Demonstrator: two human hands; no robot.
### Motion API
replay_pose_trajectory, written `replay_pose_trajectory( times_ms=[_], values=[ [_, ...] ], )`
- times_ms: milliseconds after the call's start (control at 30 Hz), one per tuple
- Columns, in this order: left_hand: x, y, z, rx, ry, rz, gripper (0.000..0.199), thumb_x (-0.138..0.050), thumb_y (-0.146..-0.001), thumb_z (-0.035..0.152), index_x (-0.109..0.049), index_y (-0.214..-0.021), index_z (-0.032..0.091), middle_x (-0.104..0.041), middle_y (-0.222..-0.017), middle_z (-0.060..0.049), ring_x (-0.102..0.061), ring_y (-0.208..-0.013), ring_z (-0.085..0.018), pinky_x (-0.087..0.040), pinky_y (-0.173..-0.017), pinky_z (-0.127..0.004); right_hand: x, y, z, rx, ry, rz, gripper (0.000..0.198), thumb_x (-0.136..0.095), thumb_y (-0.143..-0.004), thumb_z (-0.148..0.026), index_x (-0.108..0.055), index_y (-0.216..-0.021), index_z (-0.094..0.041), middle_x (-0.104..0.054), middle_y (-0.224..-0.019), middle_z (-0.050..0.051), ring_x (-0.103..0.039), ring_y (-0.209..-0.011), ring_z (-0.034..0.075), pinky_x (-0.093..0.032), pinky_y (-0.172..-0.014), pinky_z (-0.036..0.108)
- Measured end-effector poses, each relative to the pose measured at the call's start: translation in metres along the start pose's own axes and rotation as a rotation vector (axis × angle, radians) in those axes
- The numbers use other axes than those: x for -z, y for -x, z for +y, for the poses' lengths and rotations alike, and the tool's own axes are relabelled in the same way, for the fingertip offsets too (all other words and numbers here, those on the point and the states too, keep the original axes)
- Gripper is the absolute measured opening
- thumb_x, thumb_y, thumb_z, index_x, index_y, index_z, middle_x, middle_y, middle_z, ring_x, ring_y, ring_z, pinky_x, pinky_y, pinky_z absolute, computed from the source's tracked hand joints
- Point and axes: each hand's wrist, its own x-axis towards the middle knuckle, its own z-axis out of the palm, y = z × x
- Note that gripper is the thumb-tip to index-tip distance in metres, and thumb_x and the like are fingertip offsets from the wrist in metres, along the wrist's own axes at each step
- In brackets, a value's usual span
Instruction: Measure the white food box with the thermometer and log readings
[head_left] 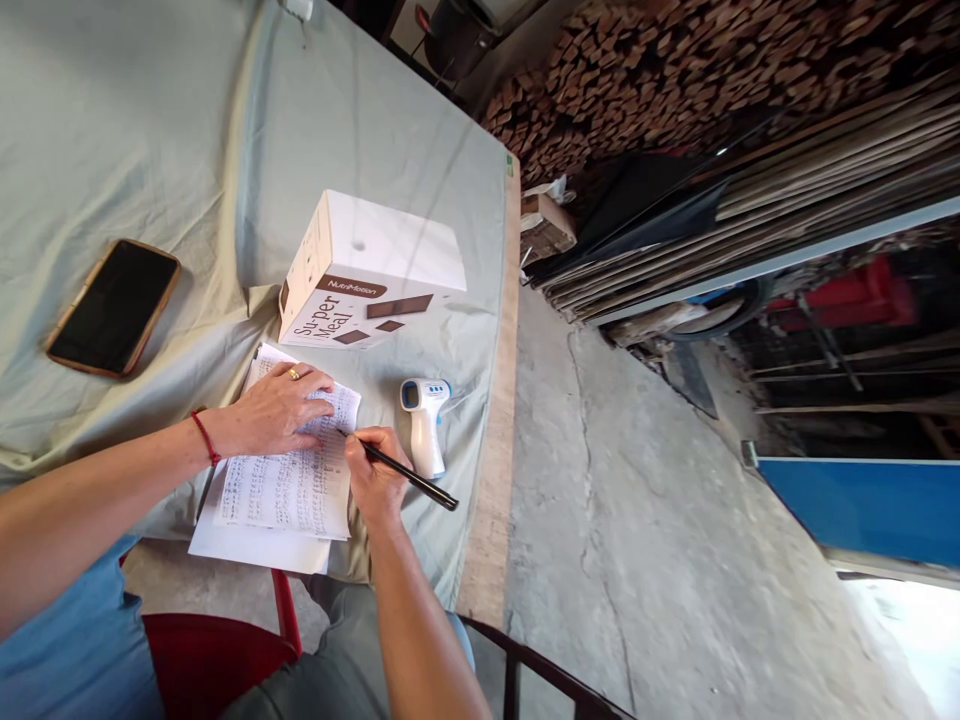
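My left hand [274, 410] lies flat on a sheet of handwritten paper [292, 490], fingers spread, a ring on one finger and a red cord at the wrist. My right hand [375, 475] grips a black pen [405, 470] whose tip touches the sheet's right edge. The sheet rests on more white papers [247, 548] at the near edge of a table covered with pale green cloth [150, 150].
A white infrared thermometer [424, 420] lies just right of the pen. A white "Super Meal" box [367, 270] stands behind the papers. A phone [114, 306] in a brown case lies at the left. Stacked timber [675, 60] and a concrete floor [637, 500] are at the right.
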Motion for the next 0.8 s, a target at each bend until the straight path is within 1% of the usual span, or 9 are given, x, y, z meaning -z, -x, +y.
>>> replay_pose_trajectory(
  times_ms=[133, 267, 400, 567, 800],
  values=[
    [0.0010, -0.0004, -0.0001, 0.004, -0.001, -0.016, 0.030, -0.079, -0.088, 0.040, -0.071, -0.110, 0.021, -0.059, -0.133, -0.008, -0.053, -0.122, -0.028, -0.038, -0.105, -0.042, -0.0005, 0.0009, 0.0022, -0.009, -0.023, -0.008, 0.017, -0.056, -0.082, -0.035, -0.058, -0.069, -0.023, -0.057, -0.062, -0.004, -0.053, -0.059, 0.014, -0.043, -0.060, 0.028],
    [0.0018, -0.0001, -0.0004, 0.002, 0.014, -0.015, 0.031, -0.078, -0.088, 0.039, -0.071, -0.112, 0.020, -0.058, -0.133, -0.009, -0.053, -0.122, -0.028, -0.038, -0.106, -0.044, -0.0011, 0.0019, 0.0039, -0.033, -0.061, 0.014, 0.016, -0.057, -0.083, -0.034, -0.058, -0.071, -0.023, -0.057, -0.062, -0.004, -0.053, -0.060, 0.014, -0.044, -0.061, 0.029],
    [0.0023, 0.0003, -0.0002, 0.001, 0.038, -0.001, 0.028, -0.077, -0.089, 0.036, -0.071, -0.111, 0.019, -0.057, -0.134, -0.010, -0.052, -0.122, -0.029, -0.039, -0.104, -0.044, -0.0012, 0.0020, 0.0044, -0.031, -0.043, -0.004, 0.016, -0.057, -0.083, -0.034, -0.058, -0.071, -0.023, -0.057, -0.062, -0.004, -0.052, -0.060, 0.014, -0.044, -0.061, 0.028],
    [0.0023, -0.0001, 0.0001, 0.002, 0.020, -0.009, 0.027, -0.075, -0.090, 0.037, -0.071, -0.111, 0.020, -0.057, -0.133, -0.009, -0.052, -0.122, -0.029, -0.039, -0.103, -0.043, -0.0012, 0.0015, 0.0043, -0.024, -0.038, 0.007, 0.017, -0.056, -0.083, -0.033, -0.056, -0.069, -0.023, -0.056, -0.061, -0.005, -0.051, -0.059, 0.014, -0.043, -0.060, 0.028],
    [0.0044, -0.0009, 0.0006, -0.008, -0.011, -0.025, 0.034, -0.079, -0.088, 0.041, -0.071, -0.112, 0.019, -0.059, -0.133, -0.011, -0.053, -0.122, -0.029, -0.040, -0.102, -0.043, -0.0016, 0.0034, 0.0058, -0.048, -0.071, 0.032, 0.014, -0.055, -0.083, -0.032, -0.056, -0.071, -0.024, -0.056, -0.063, -0.004, -0.052, -0.061, 0.015, -0.043, -0.061, 0.029]
  ],
)
